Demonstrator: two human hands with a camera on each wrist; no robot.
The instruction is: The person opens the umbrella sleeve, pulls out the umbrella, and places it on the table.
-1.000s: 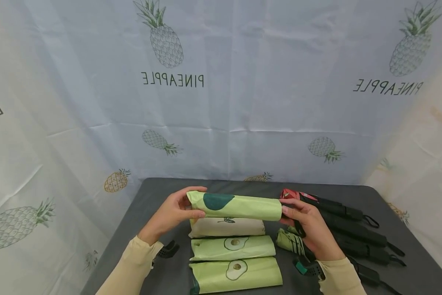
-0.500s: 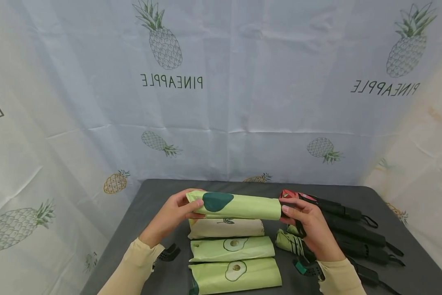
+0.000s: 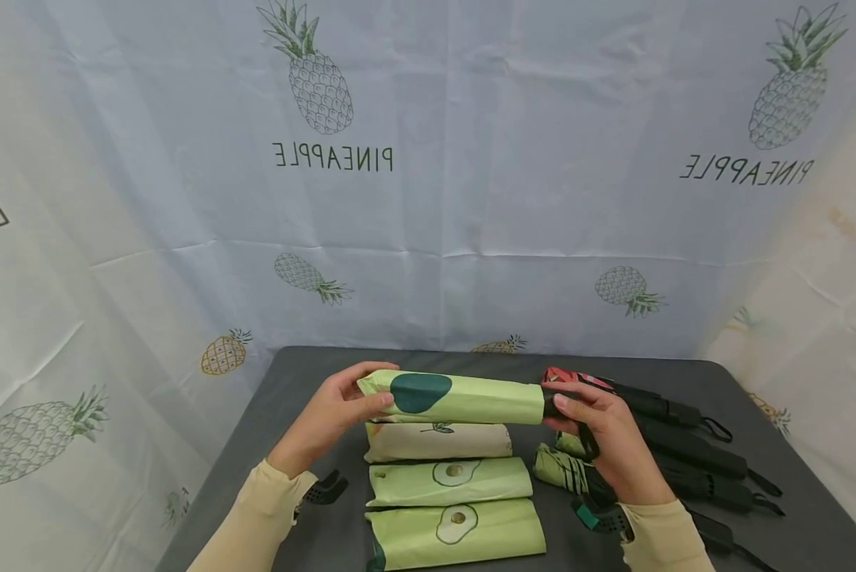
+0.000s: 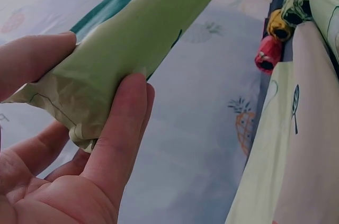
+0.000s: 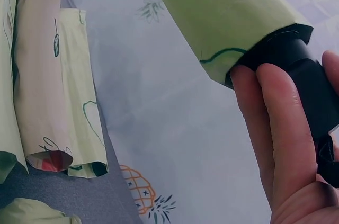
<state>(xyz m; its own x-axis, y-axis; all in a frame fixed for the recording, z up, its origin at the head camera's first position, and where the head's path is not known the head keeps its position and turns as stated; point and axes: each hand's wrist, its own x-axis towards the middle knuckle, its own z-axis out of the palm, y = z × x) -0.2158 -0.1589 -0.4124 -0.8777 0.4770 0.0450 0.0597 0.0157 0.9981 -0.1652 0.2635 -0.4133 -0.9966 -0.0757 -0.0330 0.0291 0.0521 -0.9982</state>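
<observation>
My left hand (image 3: 331, 413) pinches the closed end of a light green umbrella sleeve (image 3: 488, 400), thumb in front and fingers behind. A dark green patch marks the sleeve near that end. From its open right end sticks a black umbrella handle (image 5: 312, 91), which my right hand (image 3: 607, 433) holds between thumb and fingers. A black wrist strap (image 5: 327, 163) hangs from the handle. Held level, the sleeve is above the table; the umbrella's canopy is hidden inside it. Just below lies a cream sleeve (image 3: 464, 442) with a leaf print.
Two green avocado-print sleeves (image 3: 406, 486) lie nearer on the dark grey table (image 3: 314, 364), and another green sleeve (image 4: 265, 139) shows behind the cream one. To the right, several folded umbrellas (image 3: 692, 445) lie side by side. A pineapple-print curtain (image 3: 442, 199) surrounds the table.
My left thumb has shifted up onto the sleeve's front. My right hand has moved slightly right, and more of the black handle shows outside the sleeve.
</observation>
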